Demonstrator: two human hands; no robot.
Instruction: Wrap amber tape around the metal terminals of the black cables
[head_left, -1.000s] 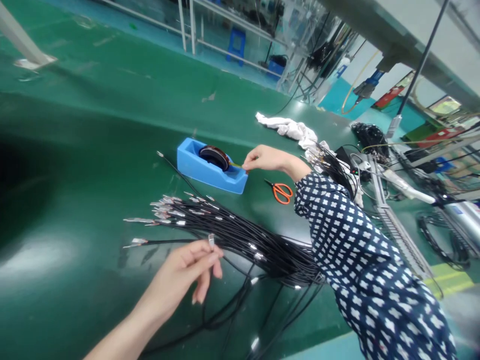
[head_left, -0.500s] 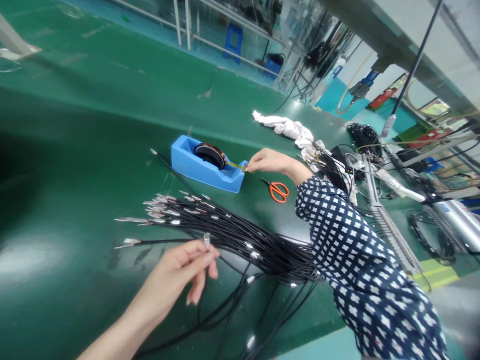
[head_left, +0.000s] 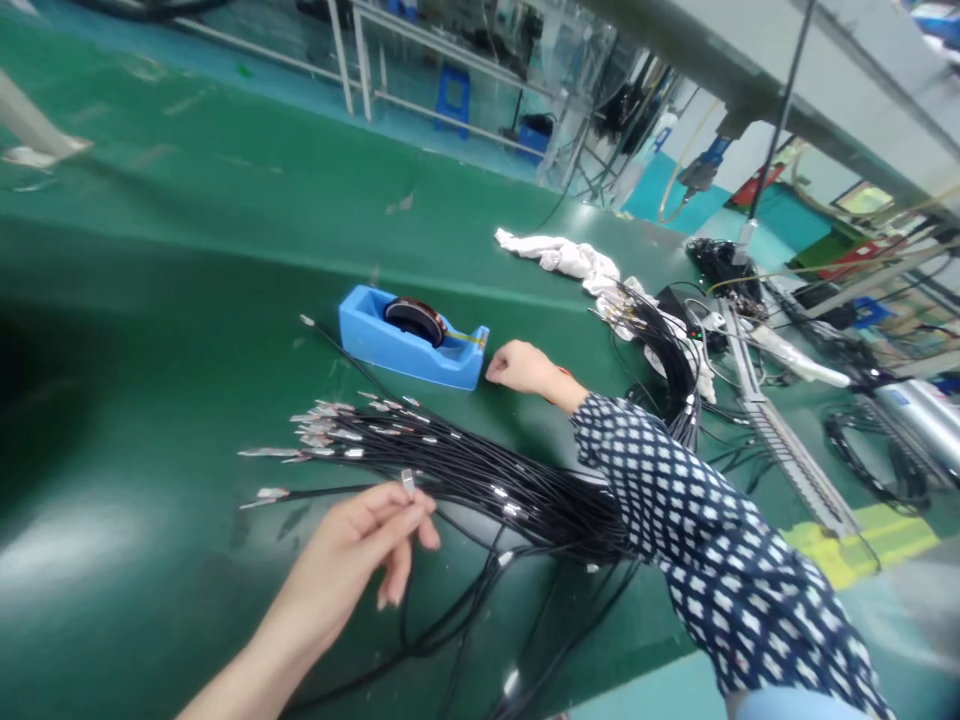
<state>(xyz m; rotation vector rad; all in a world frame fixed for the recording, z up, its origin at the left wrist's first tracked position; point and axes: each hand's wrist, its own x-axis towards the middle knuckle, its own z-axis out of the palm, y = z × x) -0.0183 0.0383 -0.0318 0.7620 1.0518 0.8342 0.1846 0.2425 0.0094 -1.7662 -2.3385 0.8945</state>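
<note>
The fingers [head_left: 390, 510] of the left hand [head_left: 352, 560] are pinched narrow on the metal terminal [head_left: 407, 483] of one black wire [head_left: 409, 600], which stands up just above the fingertips; the wire drops down from the pinch and loops away beneath the hand. Held like that, the bare end stays clear of the others and ready to hand, I would say.

Just beyond the hand lies the wire bundle [head_left: 480, 475], a thick sheaf of black leads laid flat on the green table [head_left: 150, 330]. Its silver-tipped ends fan out to the left, all pointing one way, which looks like a way of keeping the ends easy to pick off singly. One lead [head_left: 270, 493] lies a little apart on the near side of the fan.

The right hand [head_left: 525, 367], at the end of a patterned sleeve [head_left: 697, 560], is loosely curled with its fingertips drawn together near the front lip of the blue tape dispenser [head_left: 409, 350]. Whether a strip of tape is between the fingers I cannot tell. The dispenser carries a dark roll of tape [head_left: 415, 320] and sits just behind the bundle, within easy reach.

Further back a white cloth [head_left: 562, 255] lies crumpled, and a second heap of wires [head_left: 667, 345] rests beside it.
</note>
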